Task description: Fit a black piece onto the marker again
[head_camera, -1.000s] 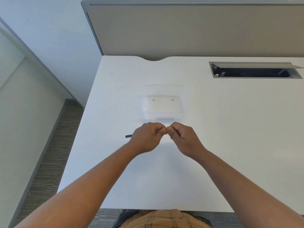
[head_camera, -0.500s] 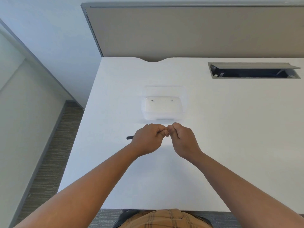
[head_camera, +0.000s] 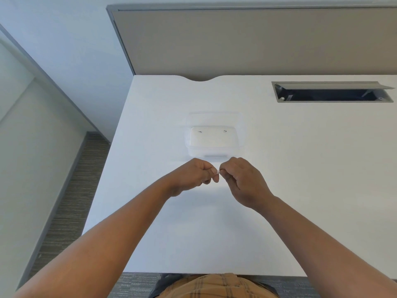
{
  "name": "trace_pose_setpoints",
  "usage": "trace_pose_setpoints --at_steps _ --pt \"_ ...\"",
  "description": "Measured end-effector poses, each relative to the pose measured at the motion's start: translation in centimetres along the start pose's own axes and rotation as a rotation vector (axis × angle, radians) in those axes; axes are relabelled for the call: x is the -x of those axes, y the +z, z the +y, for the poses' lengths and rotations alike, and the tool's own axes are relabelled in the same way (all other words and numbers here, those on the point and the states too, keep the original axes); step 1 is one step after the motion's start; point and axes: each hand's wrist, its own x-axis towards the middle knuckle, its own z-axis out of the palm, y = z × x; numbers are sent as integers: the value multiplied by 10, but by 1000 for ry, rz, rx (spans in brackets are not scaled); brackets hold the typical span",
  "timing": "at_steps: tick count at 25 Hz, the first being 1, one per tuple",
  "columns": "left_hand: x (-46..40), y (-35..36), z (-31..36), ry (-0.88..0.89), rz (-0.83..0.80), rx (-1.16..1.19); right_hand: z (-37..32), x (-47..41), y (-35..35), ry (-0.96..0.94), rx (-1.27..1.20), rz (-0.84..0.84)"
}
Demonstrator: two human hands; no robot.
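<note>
A tiny white piece (head_camera: 218,171), too small to identify, sits pinched between the fingertips of both hands just above the white desk top (head_camera: 300,168). The left hand (head_camera: 192,176) curls its fingers and thumb onto one end, and the right hand (head_camera: 241,179) pinches the other end, knuckles almost touching, a grip that suits fine work on something this small. Just beyond the hands stands a clear rectangular plastic container (head_camera: 213,138), lid tipped back, probably kept near for small parts. Farther right lies a grey open cable hatch (head_camera: 332,92); a beige partition panel (head_camera: 257,39) backs the desk.
</note>
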Motion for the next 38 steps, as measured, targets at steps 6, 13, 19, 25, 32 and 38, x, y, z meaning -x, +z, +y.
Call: trace_pose_setpoints --at_steps 6,13,19,25,32,38 --pt "-3 21 -1 95 358 -549 -25 -8 5 623 -631 -50" --pt "-1 12 -3 38 76 -55 -14 -1 -2 225 -205 -46" --pt "1 9 -2 -7 -33 44 -9 5 5 -4 59 101" --pt "-1 37 -15 158 363 -911 -27 -5 9 1055 -665 -233" --pt "-3 13 -11 -95 -116 237 -9 10 1 139 -19 6" --pt "-8 33 -10 113 327 -735 -19 -6 13 861 -577 -149"
